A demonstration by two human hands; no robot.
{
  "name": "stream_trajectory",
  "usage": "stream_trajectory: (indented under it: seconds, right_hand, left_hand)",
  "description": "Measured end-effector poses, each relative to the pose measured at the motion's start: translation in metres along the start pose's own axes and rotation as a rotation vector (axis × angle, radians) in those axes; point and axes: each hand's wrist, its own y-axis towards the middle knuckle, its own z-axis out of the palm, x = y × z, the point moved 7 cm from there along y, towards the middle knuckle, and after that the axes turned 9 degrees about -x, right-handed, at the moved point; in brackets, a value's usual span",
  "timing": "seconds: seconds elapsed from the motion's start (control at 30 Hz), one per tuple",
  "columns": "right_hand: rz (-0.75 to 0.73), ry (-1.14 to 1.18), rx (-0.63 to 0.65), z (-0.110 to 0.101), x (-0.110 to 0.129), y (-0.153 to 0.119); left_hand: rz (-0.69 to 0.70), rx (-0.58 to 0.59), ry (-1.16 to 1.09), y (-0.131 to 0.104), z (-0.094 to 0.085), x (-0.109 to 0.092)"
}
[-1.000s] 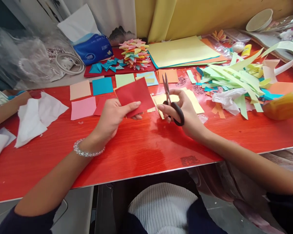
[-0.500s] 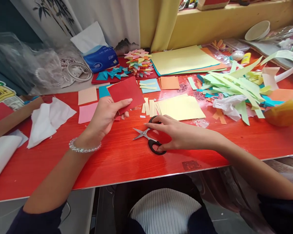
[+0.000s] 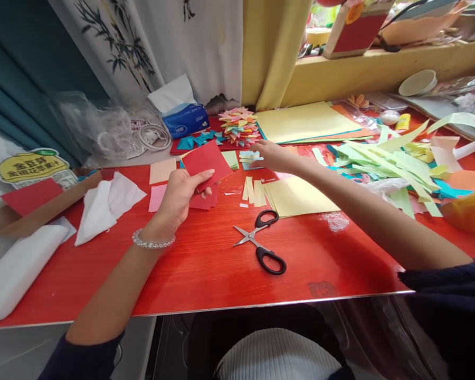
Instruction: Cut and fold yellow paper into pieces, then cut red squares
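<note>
My left hand (image 3: 178, 196), with a clear beaded bracelet at its wrist, is closed on a red paper square (image 3: 211, 161), the thumb lying on its top face. Other red paper (image 3: 209, 199) shows just beneath those fingers. At the back, my right hand (image 3: 269, 154) is bent over a light blue paper square (image 3: 250, 165) with pale strips on it. Its fingers are drawn together, and what they pinch, if anything, is hidden. Between my forearms a pair of scissors (image 3: 250, 237) with black handles lies on the red table, blades apart and no hand on it.
Pale yellow sheets (image 3: 301, 198) and short yellow strips (image 3: 254, 191) lie behind the scissors. To the right is a heap of green paper strips (image 3: 391, 161). A folded-paper stack (image 3: 239, 126) and a blue tissue pack (image 3: 186, 120) stand at the back. Crumpled white tissue (image 3: 111, 203) lies left.
My right hand has let go of the scissors and moved back to the light blue paper. The scissors stay on the table, blades apart. My left hand still holds the red square.
</note>
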Motion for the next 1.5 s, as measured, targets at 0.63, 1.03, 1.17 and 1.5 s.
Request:
stream_trajectory:
  seconds: [0.63, 1.03, 1.17, 1.5]
  right_hand:
    - [0.020, 0.049, -0.002, -0.014, 0.004, 0.005]
    - [0.217, -0.080, 0.005, 0.019, -0.012, 0.022]
    - [0.209, -0.088, 0.071, 0.032, -0.014, 0.025]
    - [0.186, -0.072, 0.034, 0.035, -0.004, 0.016]
  left_hand:
    - [-0.012, 0.032, -0.008, 0.004, -0.003, 0.002]
    - [-0.029, 0.053, 0.022, 0.002, 0.000, 0.005]
    - [-0.048, 0.047, 0.024, 0.001, 0.001, 0.007]
    - [-0.051, 0.037, 0.030, 0.001, 0.001, 0.006]
